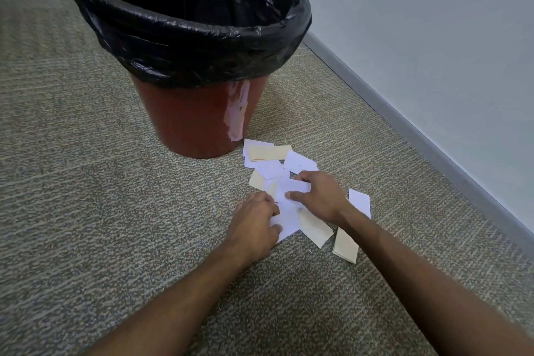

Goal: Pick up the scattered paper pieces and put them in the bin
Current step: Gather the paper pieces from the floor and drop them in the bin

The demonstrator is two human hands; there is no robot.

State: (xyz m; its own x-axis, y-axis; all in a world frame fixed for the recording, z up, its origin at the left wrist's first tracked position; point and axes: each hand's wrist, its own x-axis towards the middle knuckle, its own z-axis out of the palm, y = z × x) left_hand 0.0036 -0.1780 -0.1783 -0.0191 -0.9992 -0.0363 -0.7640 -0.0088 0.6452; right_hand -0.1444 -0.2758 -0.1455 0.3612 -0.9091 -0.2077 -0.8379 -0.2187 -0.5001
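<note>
Scattered paper pieces [267, 153] on the carpet [86, 182], just right of and near to the bin [185, 121]. Left hand [254, 222] and right hand [320, 196] each pinching white sheets, fingers curled.

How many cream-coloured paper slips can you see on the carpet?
4 clearly: one by the bin's base, one left of the pile, two near the right wrist. Others may hide under the white sheets and hands.

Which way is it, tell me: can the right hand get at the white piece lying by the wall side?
Probably yes. The white piece lies bare on the carpet just beside the right hand, nothing covering it.
</note>
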